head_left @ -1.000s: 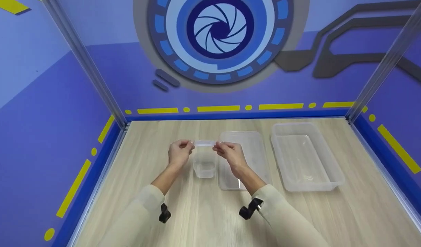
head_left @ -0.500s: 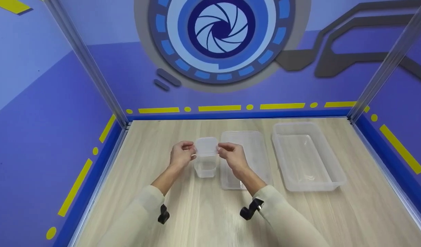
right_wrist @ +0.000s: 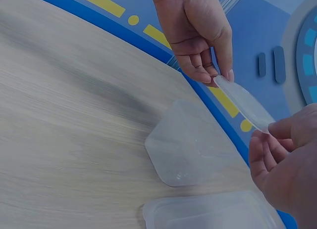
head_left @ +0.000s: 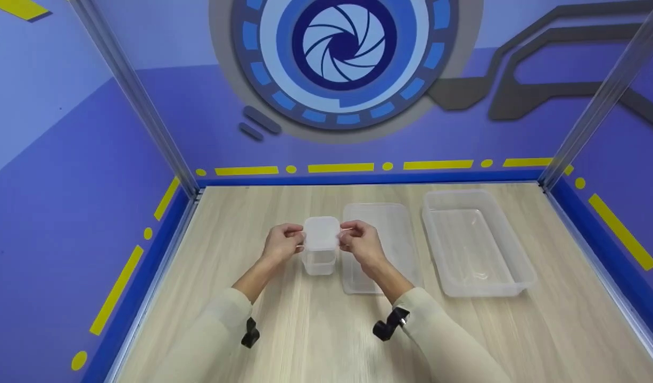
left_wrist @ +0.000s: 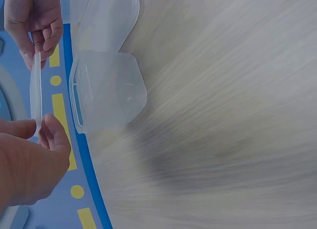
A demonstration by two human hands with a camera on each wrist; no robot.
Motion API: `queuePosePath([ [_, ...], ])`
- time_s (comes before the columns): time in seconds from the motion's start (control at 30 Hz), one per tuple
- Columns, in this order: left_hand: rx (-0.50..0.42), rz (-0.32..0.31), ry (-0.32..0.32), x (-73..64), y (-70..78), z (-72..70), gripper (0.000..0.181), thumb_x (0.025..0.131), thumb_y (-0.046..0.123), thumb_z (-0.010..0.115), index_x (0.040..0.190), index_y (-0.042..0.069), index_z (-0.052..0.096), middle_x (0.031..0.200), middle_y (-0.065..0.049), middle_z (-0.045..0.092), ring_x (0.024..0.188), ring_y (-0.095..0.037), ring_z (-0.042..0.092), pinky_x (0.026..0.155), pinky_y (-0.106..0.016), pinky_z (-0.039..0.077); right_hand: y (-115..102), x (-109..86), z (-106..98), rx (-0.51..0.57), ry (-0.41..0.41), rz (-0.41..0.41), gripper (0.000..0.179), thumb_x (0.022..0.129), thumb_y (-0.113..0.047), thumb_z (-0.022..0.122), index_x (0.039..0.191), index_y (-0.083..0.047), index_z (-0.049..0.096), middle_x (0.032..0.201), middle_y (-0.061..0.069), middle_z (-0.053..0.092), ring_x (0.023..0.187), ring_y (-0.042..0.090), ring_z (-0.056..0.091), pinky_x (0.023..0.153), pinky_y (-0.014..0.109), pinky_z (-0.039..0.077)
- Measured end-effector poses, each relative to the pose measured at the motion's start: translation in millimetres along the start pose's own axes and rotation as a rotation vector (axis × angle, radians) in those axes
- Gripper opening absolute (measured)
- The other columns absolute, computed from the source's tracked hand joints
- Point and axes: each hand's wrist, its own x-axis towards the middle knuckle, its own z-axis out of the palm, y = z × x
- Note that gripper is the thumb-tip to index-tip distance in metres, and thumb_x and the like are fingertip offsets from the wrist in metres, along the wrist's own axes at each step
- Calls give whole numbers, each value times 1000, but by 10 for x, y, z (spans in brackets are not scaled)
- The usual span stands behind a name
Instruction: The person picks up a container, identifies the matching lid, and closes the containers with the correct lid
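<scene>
Both hands pinch a small square translucent lid [head_left: 322, 233] by opposite edges. My left hand [head_left: 282, 242] has its left edge between thumb and fingers, and my right hand [head_left: 360, 243] its right edge. Beneath it a small clear plastic container [head_left: 321, 260] stands on the table, its upper part hidden by the lid in the head view. Seen edge-on in the left wrist view, the lid [left_wrist: 35, 93] is raised apart from the container [left_wrist: 109, 90]. The right wrist view also shows a gap between the lid [right_wrist: 245, 105] and the container [right_wrist: 188, 145].
A large rectangular translucent lid [head_left: 393, 255] lies flat right of the small container, partly under my right forearm. Further right stands a large open plastic container [head_left: 483, 290]. The wooden table [head_left: 315, 340] meets blue printed walls [head_left: 358, 149] at the back and sides.
The small lid was nearly edge-on a second ago. It has tilted so its flat face shows and has come slightly nearer over the container, both hands still pinching it.
</scene>
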Motion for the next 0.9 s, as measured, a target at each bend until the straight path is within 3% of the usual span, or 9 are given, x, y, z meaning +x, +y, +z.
queuePosePath([
  [0.37,120,46,37,-1,-116,1,17,104,4,64,120,-1,69,101,-10,65,88,-19,66,76,-27,60,136,33,22,-27,-7,32,25,97,10,65,122,8,69,95,15,66,82,21,68,75,30,62],
  [0.7,227,61,57,-10,-214,22,14,102,4,65,115,-1,68,96,-8,65,83,-17,65,69,-25,57,285,22,45,-76,-10,44,25,98,8,65,123,7,69,94,14,65,83,20,68,84,43,63],
  [0.9,309,70,50,-16,-241,29,15,102,4,65,115,0,68,96,-7,65,84,-17,66,68,-25,55,292,6,46,-86,-9,64,26,98,7,66,124,9,68,95,14,66,83,22,68,82,41,63],
])
